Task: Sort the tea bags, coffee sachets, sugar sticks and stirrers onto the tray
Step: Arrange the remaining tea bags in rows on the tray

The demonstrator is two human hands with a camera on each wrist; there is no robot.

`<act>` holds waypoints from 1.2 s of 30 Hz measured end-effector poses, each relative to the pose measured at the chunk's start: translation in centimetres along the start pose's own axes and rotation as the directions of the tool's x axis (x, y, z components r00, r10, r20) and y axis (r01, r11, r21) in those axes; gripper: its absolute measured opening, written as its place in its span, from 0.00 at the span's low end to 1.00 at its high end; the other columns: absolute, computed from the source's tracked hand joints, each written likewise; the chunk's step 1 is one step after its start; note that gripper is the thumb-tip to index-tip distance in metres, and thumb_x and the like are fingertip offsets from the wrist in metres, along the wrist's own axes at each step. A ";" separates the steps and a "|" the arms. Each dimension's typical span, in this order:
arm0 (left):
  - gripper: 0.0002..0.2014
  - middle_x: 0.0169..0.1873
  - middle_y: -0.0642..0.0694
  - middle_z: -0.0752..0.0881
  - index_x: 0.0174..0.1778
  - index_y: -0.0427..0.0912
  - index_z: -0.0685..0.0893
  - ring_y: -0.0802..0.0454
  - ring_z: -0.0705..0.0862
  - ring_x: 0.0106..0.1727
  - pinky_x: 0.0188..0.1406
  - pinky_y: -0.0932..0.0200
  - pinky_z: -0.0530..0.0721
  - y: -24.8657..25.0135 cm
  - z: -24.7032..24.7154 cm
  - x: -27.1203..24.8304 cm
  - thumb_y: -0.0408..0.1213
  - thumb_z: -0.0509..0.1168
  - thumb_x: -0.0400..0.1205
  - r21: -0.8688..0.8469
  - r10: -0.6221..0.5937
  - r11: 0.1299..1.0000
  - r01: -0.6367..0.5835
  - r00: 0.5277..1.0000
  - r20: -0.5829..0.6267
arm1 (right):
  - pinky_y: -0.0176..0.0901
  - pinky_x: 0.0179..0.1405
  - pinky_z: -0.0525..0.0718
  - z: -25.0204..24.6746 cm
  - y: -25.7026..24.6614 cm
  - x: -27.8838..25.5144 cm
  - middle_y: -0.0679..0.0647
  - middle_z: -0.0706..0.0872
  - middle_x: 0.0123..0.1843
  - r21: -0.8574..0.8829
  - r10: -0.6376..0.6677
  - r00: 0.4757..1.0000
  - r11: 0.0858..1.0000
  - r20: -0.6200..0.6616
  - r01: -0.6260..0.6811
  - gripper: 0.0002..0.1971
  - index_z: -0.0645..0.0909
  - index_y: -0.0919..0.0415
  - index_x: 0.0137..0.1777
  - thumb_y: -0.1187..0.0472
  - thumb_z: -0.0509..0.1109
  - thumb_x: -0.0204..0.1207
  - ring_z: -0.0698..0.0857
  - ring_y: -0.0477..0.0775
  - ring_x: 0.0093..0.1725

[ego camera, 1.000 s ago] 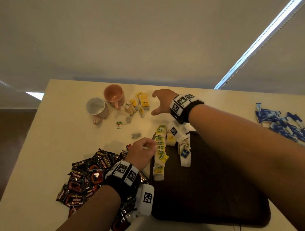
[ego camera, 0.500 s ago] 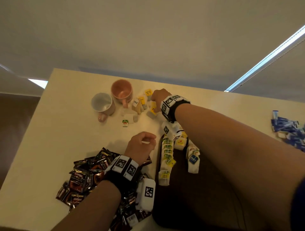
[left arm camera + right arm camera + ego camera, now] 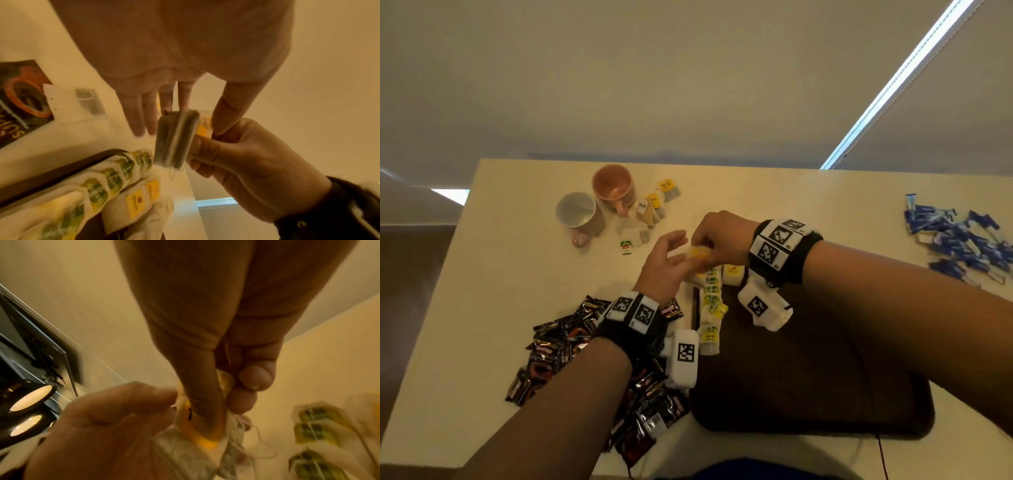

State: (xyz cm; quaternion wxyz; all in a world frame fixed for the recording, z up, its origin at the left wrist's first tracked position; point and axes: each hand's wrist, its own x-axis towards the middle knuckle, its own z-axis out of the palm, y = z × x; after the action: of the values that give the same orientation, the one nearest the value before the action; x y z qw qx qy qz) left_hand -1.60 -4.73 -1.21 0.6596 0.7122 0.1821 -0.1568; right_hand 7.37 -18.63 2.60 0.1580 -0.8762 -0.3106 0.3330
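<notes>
My right hand (image 3: 705,248) pinches a small stack of yellow-tagged tea bags (image 3: 698,255) just beyond the far-left corner of the dark brown tray (image 3: 808,377). In the right wrist view, thumb and fingers (image 3: 252,378) clamp the stack (image 3: 205,441). My left hand (image 3: 674,250) is open, its straight fingers (image 3: 144,113) alongside the stack (image 3: 176,139). A row of green-tagged tea bags (image 3: 710,308) lies along the tray's left edge, with yellow-tagged ones (image 3: 732,272) beside it. Coffee sachets (image 3: 571,349) are heaped under my left forearm. Blue sugar sticks (image 3: 959,240) lie at the far right.
A pink mug (image 3: 614,185) and a white mug (image 3: 578,214) stand at the back left, with loose tea bags (image 3: 654,205) beside them. One small tagged bag (image 3: 626,247) lies apart. Most of the tray's surface is bare.
My right hand has come back from the loose tea bags by the mugs, carrying a stack toward the tray. My left hand has uncurled and reached forward to meet it.
</notes>
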 end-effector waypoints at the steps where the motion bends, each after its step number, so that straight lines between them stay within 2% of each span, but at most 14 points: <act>1: 0.25 0.65 0.42 0.83 0.66 0.47 0.79 0.45 0.84 0.64 0.58 0.53 0.86 0.1 0.3 -0.4 0.35 0.75 0.72 0.015 -0.017 1.000 0.015 0.997 0.081 | 0.43 0.29 0.69 0.6 0.0 -0.9 0.56 0.80 0.29 0.005 0.002 1.000 1.000 -0.008 -0.002 0.15 0.85 0.67 0.40 0.53 0.79 0.71 0.73 0.51 0.28; 3: 0.22 0.55 0.38 0.86 0.61 0.46 0.80 0.41 0.88 0.56 0.56 0.42 0.89 -0.1 1.2 -1.3 0.27 0.70 0.72 0.008 -0.115 0.993 0.116 0.973 0.198 | 0.42 0.31 0.71 1.5 0.2 -2.5 0.56 0.82 0.32 0.045 0.013 0.999 0.999 -0.039 -0.011 0.14 0.85 0.66 0.41 0.54 0.80 0.70 0.74 0.50 0.29; 4: 0.20 0.51 0.37 0.86 0.60 0.43 0.80 0.42 0.90 0.50 0.52 0.43 0.90 -0.3 1.7 -1.9 0.19 0.66 0.75 -0.012 -0.159 0.986 0.166 0.959 0.236 | 0.42 0.33 0.73 1.9 0.5 -3.3 0.52 0.82 0.33 0.087 0.026 0.997 0.996 -0.069 -0.020 0.12 0.84 0.62 0.42 0.55 0.80 0.69 0.75 0.48 0.30; 7: 0.20 0.45 0.37 0.86 0.61 0.34 0.78 0.46 0.89 0.38 0.37 0.55 0.91 -0.6 3.1 -3.6 0.11 0.56 0.79 -0.043 -0.198 0.975 0.216 0.945 0.262 | 0.42 0.41 0.82 3.2 1.5 -5.7 0.42 0.83 0.41 0.300 0.093 0.976 0.953 -0.199 -0.030 0.16 0.84 0.53 0.53 0.56 0.83 0.67 0.81 0.42 0.37; 10: 0.21 0.43 0.38 0.87 0.67 0.29 0.76 0.47 0.90 0.35 0.38 0.56 0.91 -1.1 4.0 -4.5 0.12 0.55 0.81 -0.105 -0.226 0.960 0.260 0.939 0.259 | 0.41 0.42 0.85 4.5 1.8 -8.0 0.43 0.86 0.43 0.444 0.157 0.930 0.896 -0.333 0.007 0.18 0.83 0.52 0.52 0.57 0.84 0.65 0.83 0.39 0.36; 14: 0.20 0.49 0.35 0.88 0.68 0.32 0.75 0.44 0.92 0.37 0.36 0.56 0.91 -1.3 4.9 -5.7 0.14 0.57 0.82 -0.062 -0.264 0.952 0.301 0.903 0.339 | 0.33 0.39 0.80 6.0 1.5 -9.7 0.43 0.84 0.44 0.379 0.141 0.950 0.925 -0.280 -0.026 0.15 0.85 0.54 0.54 0.58 0.81 0.69 0.79 0.37 0.36; 17: 0.19 0.53 0.35 0.87 0.67 0.36 0.73 0.41 0.92 0.41 0.36 0.56 0.90 -2.2 5.3 -6.2 0.17 0.60 0.83 0.018 -0.297 0.950 0.312 0.881 0.368 | 0.29 0.37 0.76 7.5 1.6 -10.5 0.41 0.81 0.38 0.391 0.185 0.949 0.917 -0.257 -0.073 0.11 0.87 0.57 0.52 0.60 0.79 0.71 0.78 0.37 0.35; 20: 0.19 0.61 0.33 0.84 0.64 0.41 0.73 0.40 0.92 0.46 0.44 0.53 0.91 -3.3 5.3 -6.3 0.21 0.66 0.82 0.030 -0.322 0.943 0.331 0.886 0.335 | 0.40 0.43 0.84 8.7 1.7 -11.2 0.48 0.86 0.41 0.440 0.221 0.947 0.892 -0.232 -0.100 0.13 0.87 0.58 0.54 0.58 0.80 0.70 0.84 0.45 0.41; 23: 0.21 0.65 0.36 0.82 0.64 0.46 0.74 0.38 0.91 0.52 0.53 0.44 0.90 -3.9 5.2 -6.2 0.22 0.69 0.80 0.035 -0.327 0.941 0.335 0.882 0.340 | 0.33 0.41 0.81 9.0 1.7 -11.3 0.48 0.87 0.43 0.420 0.197 0.964 0.901 -0.178 -0.107 0.12 0.88 0.56 0.55 0.55 0.79 0.73 0.84 0.43 0.42; 25: 0.22 0.66 0.41 0.81 0.61 0.49 0.76 0.40 0.89 0.56 0.53 0.45 0.90 -3.8 5.2 -6.1 0.23 0.72 0.78 0.054 -0.314 0.948 0.312 0.900 0.304 | 0.31 0.38 0.78 8.5 2.0 -11.1 0.46 0.86 0.40 0.386 0.206 0.963 0.914 -0.175 -0.126 0.09 0.89 0.55 0.52 0.54 0.77 0.75 0.83 0.41 0.39; 27: 0.22 0.65 0.45 0.80 0.59 0.50 0.77 0.43 0.87 0.58 0.50 0.48 0.91 -3.6 5.0 -5.9 0.23 0.73 0.77 0.082 -0.280 0.960 0.269 0.938 0.203 | 0.37 0.41 0.80 7.7 2.8 -10.3 0.48 0.88 0.41 0.352 0.265 0.940 0.919 -0.217 -0.178 0.08 0.89 0.55 0.50 0.54 0.77 0.75 0.85 0.47 0.42; 30: 0.20 0.65 0.46 0.81 0.55 0.53 0.78 0.46 0.86 0.60 0.55 0.43 0.90 -3.5 3.8 -5.2 0.23 0.72 0.78 0.073 -0.235 0.970 0.230 0.970 0.064 | 0.39 0.45 0.78 6.9 3.9 -8.6 0.50 0.87 0.47 0.272 0.337 0.909 0.924 -0.246 -0.269 0.09 0.88 0.57 0.54 0.56 0.75 0.76 0.84 0.49 0.48; 33: 0.18 0.63 0.47 0.83 0.56 0.50 0.82 0.46 0.86 0.62 0.54 0.46 0.91 -3.5 2.5 -5.0 0.23 0.71 0.78 0.057 -0.217 0.975 0.215 0.976 0.021 | 0.47 0.53 0.84 7.3 4.1 -6.7 0.53 0.87 0.53 0.123 0.346 0.920 0.937 -0.184 -0.328 0.09 0.87 0.55 0.56 0.55 0.72 0.78 0.85 0.55 0.53; 36: 0.16 0.59 0.46 0.85 0.57 0.45 0.83 0.46 0.89 0.55 0.46 0.54 0.90 -3.5 1.8 -4.8 0.22 0.69 0.79 0.030 -0.218 0.976 0.217 0.976 0.021 | 0.51 0.58 0.84 8.2 3.6 -5.3 0.56 0.86 0.59 -0.036 0.323 0.939 0.943 -0.118 -0.330 0.12 0.85 0.51 0.62 0.57 0.69 0.80 0.85 0.60 0.58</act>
State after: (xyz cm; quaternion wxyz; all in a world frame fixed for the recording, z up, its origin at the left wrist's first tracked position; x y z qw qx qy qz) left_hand -7.50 -6.55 -2.23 0.6308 0.6949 0.2490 -0.2390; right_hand 0.28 -24.21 -2.59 0.0933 -0.9366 -0.1608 0.2972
